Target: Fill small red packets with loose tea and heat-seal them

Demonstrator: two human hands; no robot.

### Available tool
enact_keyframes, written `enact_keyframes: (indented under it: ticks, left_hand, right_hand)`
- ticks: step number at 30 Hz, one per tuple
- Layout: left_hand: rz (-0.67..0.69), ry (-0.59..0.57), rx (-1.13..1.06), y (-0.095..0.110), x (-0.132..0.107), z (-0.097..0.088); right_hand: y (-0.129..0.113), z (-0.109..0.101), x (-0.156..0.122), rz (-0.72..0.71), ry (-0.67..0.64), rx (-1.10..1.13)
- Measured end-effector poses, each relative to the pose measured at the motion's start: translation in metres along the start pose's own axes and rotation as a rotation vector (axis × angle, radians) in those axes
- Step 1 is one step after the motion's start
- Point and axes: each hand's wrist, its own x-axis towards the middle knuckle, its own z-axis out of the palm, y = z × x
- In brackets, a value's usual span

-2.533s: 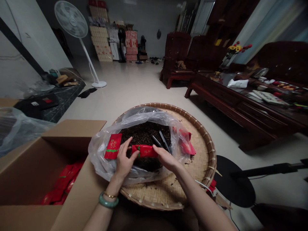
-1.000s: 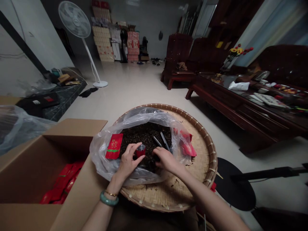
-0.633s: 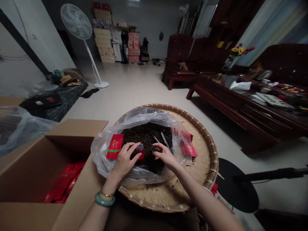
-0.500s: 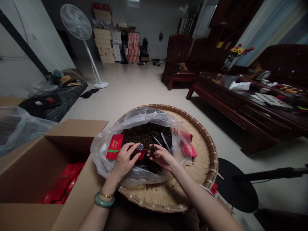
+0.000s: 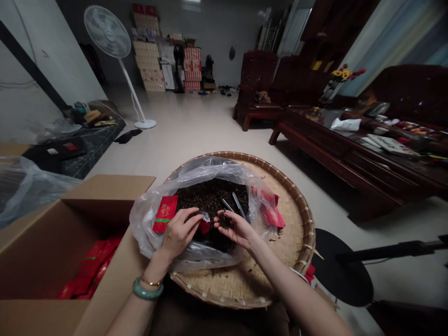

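My left hand [image 5: 179, 232] is closed round a small red packet [image 5: 203, 225], held upright with its mouth open. My right hand [image 5: 234, 227] is cupped beside it with a pinch of dark loose tea in its fingers. Both hands hover over a heap of dark tea [image 5: 210, 199] inside a clear plastic bag [image 5: 147, 219]. The bag rests on a round woven bamboo tray [image 5: 297, 205]. A flat red packet [image 5: 164, 213] lies on the bag's left edge. Two metal tool handles [image 5: 234, 203] stick out of the tea.
An open cardboard box [image 5: 52, 252] with several red packets [image 5: 89, 268] stands at my left. More red packets [image 5: 271, 210] lie on the tray's right. A dark wooden table [image 5: 353, 154] runs along the right, a standing fan [image 5: 108, 35] is far left, and a black round base [image 5: 345, 270] sits lower right.
The red packet went from being held flat between both hands to upright in my left hand. My right hand dipped into the tea and came up beside the packet with leaves.
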Motion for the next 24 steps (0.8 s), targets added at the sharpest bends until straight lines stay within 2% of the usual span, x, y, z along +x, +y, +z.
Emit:
enact_keyframes:
  ticks: [5,10,17,21,24]
  left_hand:
    - [0.183,-0.086,0.079,-0.004,0.011,-0.003]
    - [0.287,-0.202,0.115,-0.009,0.024,-0.004]
    - [0.412,-0.248,0.048,-0.013,0.028,-0.008]
    - [0.455,-0.365,-0.044,-0.015,0.034,-0.011]
    - [0.417,-0.447,-0.053,-0.016,0.041,-0.015]
  right_hand:
    - [-0.023,0.023,-0.012,-0.042,-0.039,-0.071]
    - [-0.038,0.049,-0.013,-0.025,-0.066,-0.258]
    - [-0.04,0.058,0.002,0.005,0.008,-0.459]
    - [-0.045,0.065,0.003,0.0,0.03,-0.554]
    - [-0.048,0.07,0.001,-0.025,0.006,-0.719]
